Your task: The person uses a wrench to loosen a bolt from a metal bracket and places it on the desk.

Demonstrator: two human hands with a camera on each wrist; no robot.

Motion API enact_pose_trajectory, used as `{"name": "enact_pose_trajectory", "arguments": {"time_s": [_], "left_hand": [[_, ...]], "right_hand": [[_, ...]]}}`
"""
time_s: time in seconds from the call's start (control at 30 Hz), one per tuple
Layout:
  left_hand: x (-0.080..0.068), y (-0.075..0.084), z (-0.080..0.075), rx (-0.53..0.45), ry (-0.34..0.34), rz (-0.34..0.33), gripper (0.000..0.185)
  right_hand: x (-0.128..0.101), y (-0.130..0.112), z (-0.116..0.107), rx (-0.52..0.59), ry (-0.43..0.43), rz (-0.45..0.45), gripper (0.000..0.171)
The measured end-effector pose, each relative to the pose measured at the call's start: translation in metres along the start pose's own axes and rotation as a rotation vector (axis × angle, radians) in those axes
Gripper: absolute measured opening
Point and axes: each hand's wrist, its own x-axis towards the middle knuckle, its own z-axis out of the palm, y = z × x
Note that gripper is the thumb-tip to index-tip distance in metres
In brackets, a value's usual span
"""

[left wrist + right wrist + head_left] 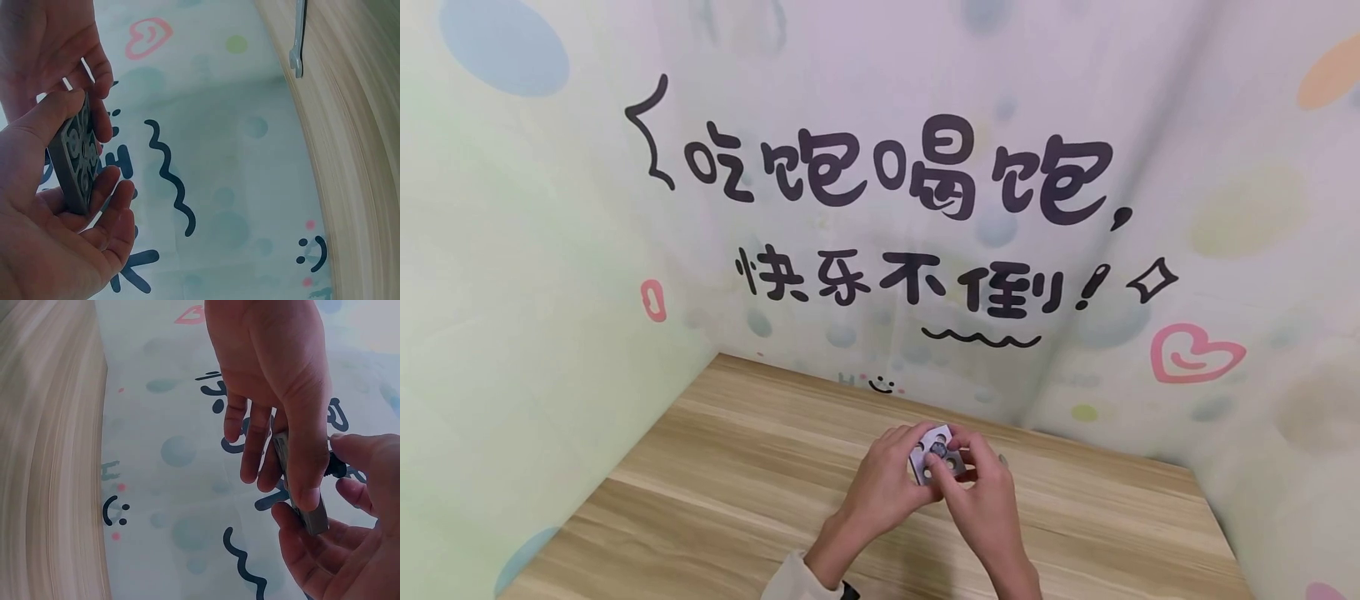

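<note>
Above the wooden table (715, 500), both hands hold one small grey plate (934, 458) with round holes in it. My left hand (891, 479) grips the plate (78, 159) from below, thumb on its near edge and fingers curled under it. From the other side, my right hand (981, 500) pinches the same plate (307, 509), thumb on one face and fingers behind. In the right wrist view a small dark part (335, 467) shows at the plate's far face; I cannot tell what it is.
A metal open-ended wrench (299, 37) lies on the wooden table (356, 150) near the wall. Printed backdrop walls (880, 208) with large black characters close the table in at the back and on both sides.
</note>
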Motion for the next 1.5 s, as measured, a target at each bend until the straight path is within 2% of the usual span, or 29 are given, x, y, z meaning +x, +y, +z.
{"name": "enact_pose_trajectory", "arguments": {"time_s": [0.43,0.9,1.1,1.27,1.5], "left_hand": [[-0.0009,-0.0004,-0.0008,0.010,-0.003,0.000,0.061],[-0.0001,-0.0003,-0.0021,0.009,0.002,0.006,0.062],[0.0003,-0.0018,-0.0013,0.007,0.009,0.014,0.061],[-0.0001,-0.0022,-0.0011,0.007,0.010,0.013,0.062],[-0.0002,-0.0032,-0.0006,0.012,0.011,0.007,0.064]], "right_hand": [[-0.0008,0.0002,-0.0009,-0.011,-0.014,-0.012,0.019],[0.0006,0.0047,-0.0014,0.021,-0.004,-0.121,0.020],[0.0006,0.0062,-0.0016,0.034,-0.005,-0.137,0.022],[0.0005,0.0066,-0.0014,0.037,-0.013,-0.129,0.024],[0.0002,0.0053,-0.0002,0.047,-0.034,-0.072,0.026]]}}
